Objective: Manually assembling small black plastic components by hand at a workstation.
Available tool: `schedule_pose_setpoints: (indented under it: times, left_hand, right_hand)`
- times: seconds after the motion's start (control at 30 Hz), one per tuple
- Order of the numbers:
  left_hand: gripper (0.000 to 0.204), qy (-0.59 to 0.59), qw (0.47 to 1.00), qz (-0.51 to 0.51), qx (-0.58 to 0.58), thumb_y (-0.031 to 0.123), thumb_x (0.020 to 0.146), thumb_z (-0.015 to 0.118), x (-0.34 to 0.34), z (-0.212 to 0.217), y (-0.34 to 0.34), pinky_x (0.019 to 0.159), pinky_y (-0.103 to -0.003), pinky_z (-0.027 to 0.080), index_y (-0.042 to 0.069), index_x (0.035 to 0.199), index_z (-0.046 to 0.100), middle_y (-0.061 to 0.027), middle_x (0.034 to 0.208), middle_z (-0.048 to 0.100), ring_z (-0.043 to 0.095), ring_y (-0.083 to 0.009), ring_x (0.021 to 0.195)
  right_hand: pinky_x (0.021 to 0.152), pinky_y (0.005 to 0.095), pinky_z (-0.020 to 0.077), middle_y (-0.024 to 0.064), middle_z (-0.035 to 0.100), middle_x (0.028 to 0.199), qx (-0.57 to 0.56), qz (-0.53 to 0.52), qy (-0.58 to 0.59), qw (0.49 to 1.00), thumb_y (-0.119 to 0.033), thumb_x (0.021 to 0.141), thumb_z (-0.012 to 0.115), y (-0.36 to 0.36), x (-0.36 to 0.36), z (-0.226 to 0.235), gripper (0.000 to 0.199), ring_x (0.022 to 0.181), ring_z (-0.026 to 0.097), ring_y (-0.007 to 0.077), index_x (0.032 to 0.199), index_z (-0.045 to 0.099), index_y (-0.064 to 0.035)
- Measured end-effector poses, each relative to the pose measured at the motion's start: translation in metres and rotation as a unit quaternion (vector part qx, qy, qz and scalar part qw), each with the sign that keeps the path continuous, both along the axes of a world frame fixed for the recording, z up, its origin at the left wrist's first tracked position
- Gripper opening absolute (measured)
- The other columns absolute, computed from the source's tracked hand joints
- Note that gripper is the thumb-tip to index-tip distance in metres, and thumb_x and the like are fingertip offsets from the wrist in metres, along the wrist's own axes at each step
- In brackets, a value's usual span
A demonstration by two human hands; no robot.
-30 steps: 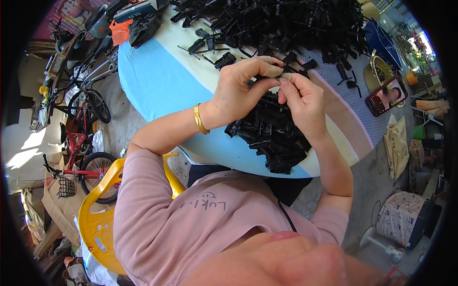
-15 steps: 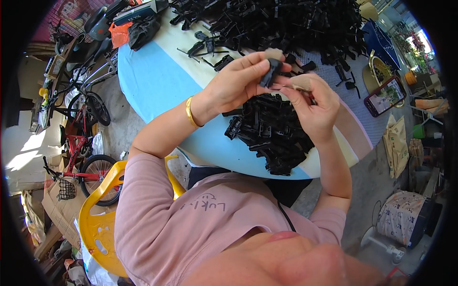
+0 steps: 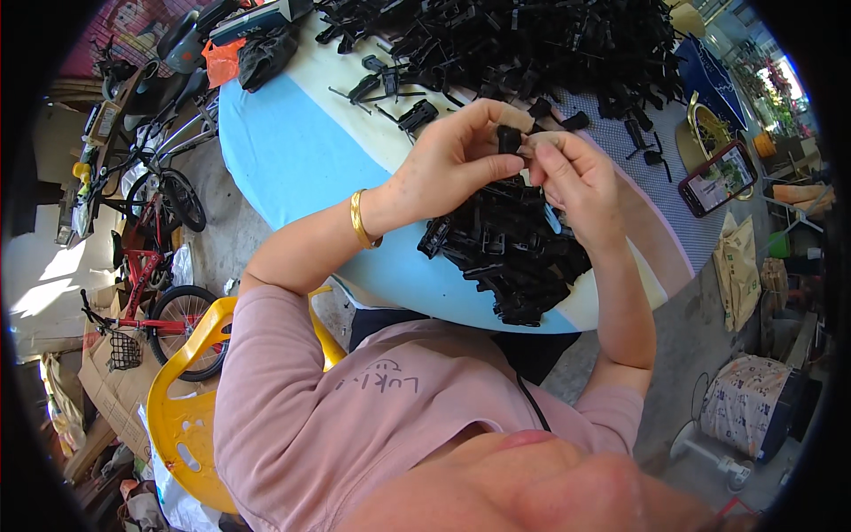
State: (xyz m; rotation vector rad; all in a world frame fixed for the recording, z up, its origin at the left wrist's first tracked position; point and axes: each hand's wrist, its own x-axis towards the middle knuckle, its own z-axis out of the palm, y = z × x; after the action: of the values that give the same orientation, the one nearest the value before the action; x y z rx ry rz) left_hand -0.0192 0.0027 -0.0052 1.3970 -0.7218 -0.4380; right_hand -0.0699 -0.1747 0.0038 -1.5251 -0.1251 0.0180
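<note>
My left hand [image 3: 456, 160] and my right hand [image 3: 567, 177] meet above the round table [image 3: 292, 151], both pinching one small black plastic part [image 3: 508, 140] between fingertips. A gold bangle [image 3: 359, 220] sits on my left wrist. Just below the hands lies a heap of finished-looking black plastic parts [image 3: 510, 253] near the table's front edge. A much larger pile of black plastic parts [image 3: 514, 44] covers the far side of the table. A few loose black pieces [image 3: 417, 113] lie between the two piles.
A phone [image 3: 716, 177] lies at the table's right edge. A yellow plastic chair [image 3: 191, 399] is under me at the left. Bicycles [image 3: 151, 293] stand on the floor to the left, with cardboard beside them. Sacks and bags [image 3: 753, 399] sit on the floor at the right.
Both hands have lifted off the near heap and come together higher up, now holding a single small black part between the fingertips.
</note>
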Motion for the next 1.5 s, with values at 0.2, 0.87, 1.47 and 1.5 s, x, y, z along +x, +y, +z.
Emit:
schedule_pose_setpoints:
  times: [0.2, 0.87, 1.47, 1.5]
  left_hand:
    - [0.033, -0.002, 1.000, 0.022, -0.019, -0.004, 0.083, 0.057, -0.001, -0.001, 0.000, 0.084, -0.026, 0.047, 0.000, 0.112, 0.045, -0.0080, 0.107, 0.055, 0.056, -0.0128, 0.096]
    - [0.036, -0.249, 0.955, 0.050, 0.156, 0.018, 0.074, 0.070, 0.035, 0.022, 0.028, 0.072, -0.028, 0.050, 0.003, 0.105, 0.059, -0.0047, 0.092, 0.063, 0.059, -0.0133, 0.083]
    - [0.041, -0.298, 0.896, 0.171, 0.282, 0.002, 0.075, 0.056, 0.055, -0.006, 0.025, 0.067, -0.031, 0.047, 0.004, 0.116, 0.054, -0.0107, 0.078, 0.058, 0.054, -0.0224, 0.065]
    - [0.041, -0.298, 0.896, 0.171, 0.282, 0.002, 0.075, 0.056, 0.054, -0.007, 0.026, 0.067, -0.031, 0.047, 0.004, 0.116, 0.054, -0.0107, 0.078, 0.058, 0.054, -0.0224, 0.065]
  right_hand:
    - [0.042, 0.0134, 0.0247, -0.0003, 0.053, 0.063, -0.099, -0.010, -0.063, 0.993, -0.014, 0.092, 0.050, 0.006, -0.003, -0.003, 0.018, 0.047, 0.035, -0.0010, 0.095, 0.060, 0.0004]
    - [0.050, 0.0158, 0.0318, -0.0033, 0.050, 0.062, -0.163, 0.011, -0.060, 0.985, -0.013, 0.090, 0.051, -0.025, 0.009, 0.006, 0.018, 0.056, 0.042, 0.0018, 0.093, 0.062, 0.0005]
    - [0.056, 0.0157, 0.0424, 0.0016, 0.062, 0.074, -0.255, -0.040, -0.189, 0.947, -0.005, 0.078, 0.066, -0.003, 0.003, -0.009, 0.014, 0.063, 0.054, 0.0039, 0.091, 0.063, 0.0008]
    - [0.055, 0.0158, 0.0431, 0.0028, 0.063, 0.075, -0.283, -0.033, -0.217, 0.934, -0.005, 0.076, 0.068, -0.002, 0.003, -0.010, 0.016, 0.062, 0.055, 0.0040, 0.091, 0.063, 0.0006]
